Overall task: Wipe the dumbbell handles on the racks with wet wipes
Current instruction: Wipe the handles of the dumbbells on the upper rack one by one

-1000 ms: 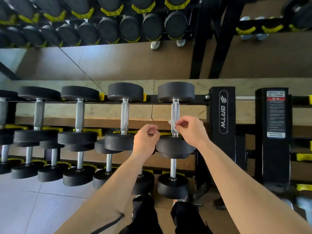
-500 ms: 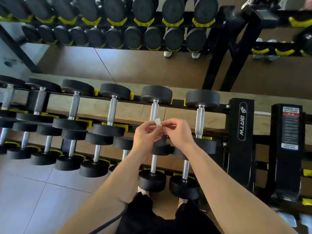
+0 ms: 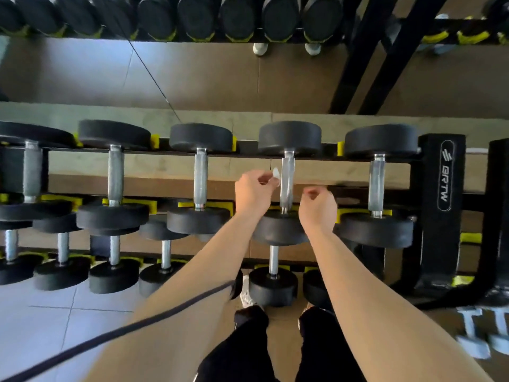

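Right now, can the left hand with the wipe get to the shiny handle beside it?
Probably yes: the left hand pinches the wipe right beside the handle, and nothing shows between them.

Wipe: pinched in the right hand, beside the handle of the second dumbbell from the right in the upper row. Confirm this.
Wrong hand. The head view shows the wipe pinched in the left hand, beside the handle of the second dumbbell from the right in the upper row.
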`<state>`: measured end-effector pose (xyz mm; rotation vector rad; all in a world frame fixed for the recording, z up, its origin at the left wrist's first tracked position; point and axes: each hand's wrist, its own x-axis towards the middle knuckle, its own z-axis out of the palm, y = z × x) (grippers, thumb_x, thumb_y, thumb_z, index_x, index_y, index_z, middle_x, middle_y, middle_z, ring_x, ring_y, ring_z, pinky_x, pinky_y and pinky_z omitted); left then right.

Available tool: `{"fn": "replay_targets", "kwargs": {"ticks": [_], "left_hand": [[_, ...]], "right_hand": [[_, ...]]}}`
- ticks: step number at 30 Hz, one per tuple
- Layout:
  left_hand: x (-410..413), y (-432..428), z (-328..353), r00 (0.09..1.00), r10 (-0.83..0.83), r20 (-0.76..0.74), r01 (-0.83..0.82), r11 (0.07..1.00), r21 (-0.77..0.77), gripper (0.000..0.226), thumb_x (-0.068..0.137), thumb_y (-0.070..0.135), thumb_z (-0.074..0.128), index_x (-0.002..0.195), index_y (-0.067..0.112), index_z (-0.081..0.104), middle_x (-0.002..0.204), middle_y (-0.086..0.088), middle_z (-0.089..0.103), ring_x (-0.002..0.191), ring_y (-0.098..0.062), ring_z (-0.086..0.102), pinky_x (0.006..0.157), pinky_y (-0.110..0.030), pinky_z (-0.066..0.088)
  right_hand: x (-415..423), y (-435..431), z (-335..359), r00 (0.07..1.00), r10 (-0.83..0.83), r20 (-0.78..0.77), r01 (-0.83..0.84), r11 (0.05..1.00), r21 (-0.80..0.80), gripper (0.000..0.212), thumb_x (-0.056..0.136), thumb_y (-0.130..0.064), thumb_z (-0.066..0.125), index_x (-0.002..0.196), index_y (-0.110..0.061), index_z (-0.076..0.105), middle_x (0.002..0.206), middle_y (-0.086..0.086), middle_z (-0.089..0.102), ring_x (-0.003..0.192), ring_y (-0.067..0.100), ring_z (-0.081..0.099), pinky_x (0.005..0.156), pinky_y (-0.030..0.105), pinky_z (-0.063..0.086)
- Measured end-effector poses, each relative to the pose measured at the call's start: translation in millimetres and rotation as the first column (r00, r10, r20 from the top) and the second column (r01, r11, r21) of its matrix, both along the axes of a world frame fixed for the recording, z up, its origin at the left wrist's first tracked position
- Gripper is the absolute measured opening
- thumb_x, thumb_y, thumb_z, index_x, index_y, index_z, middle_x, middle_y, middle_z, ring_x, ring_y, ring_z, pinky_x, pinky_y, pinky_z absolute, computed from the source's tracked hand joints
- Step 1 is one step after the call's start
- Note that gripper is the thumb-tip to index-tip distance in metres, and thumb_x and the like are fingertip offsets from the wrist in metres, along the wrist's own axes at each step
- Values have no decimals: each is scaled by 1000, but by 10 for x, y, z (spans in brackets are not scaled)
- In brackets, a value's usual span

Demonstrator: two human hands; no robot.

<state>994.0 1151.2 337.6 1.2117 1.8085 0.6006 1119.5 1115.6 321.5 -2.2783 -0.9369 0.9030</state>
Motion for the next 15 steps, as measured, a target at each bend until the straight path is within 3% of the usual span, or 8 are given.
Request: {"fn": "replay_targets", "kwargs": {"ticks": [3,5,7,15], "left_hand": [[141,236,-197,999,0,41,0,1000,0,20,98,25,67,114,17,74,100,9,70,81,3,55,85,-18,47],[171,356,-274,998,21,51,-24,999,49,19,96,24,69,113,18,74,96,15,66,78,7,54,76,-3,42],[169,419,-325,998,39,49,-45,992,115,16,93,22,73,108,21,74,90,21,63,78,12,56,67,4,39],[45,144,-426,989,-148,-14,148,988,45,13,92,24,73,104,21,77,89,20,66,83,11,58,72,-3,38]], "right_hand": [[-3,-37,-144,993,-85,-76,81,995,-54,16,101,-25,52,108,-22,66,100,-5,65,88,14,58,76,27,44],[-17,-39,-184,984,-135,-112,133,991,-23,14,101,-24,51,100,-25,64,87,-12,62,82,10,59,67,24,43],[-16,-25,-201,985,-129,-113,128,992,-12,13,101,-22,51,95,-25,63,82,-16,60,77,4,57,62,19,41],[-7,-26,-241,987,-110,-120,113,993,26,18,98,-18,51,86,-22,63,84,-4,65,75,9,60,64,22,44]]}}
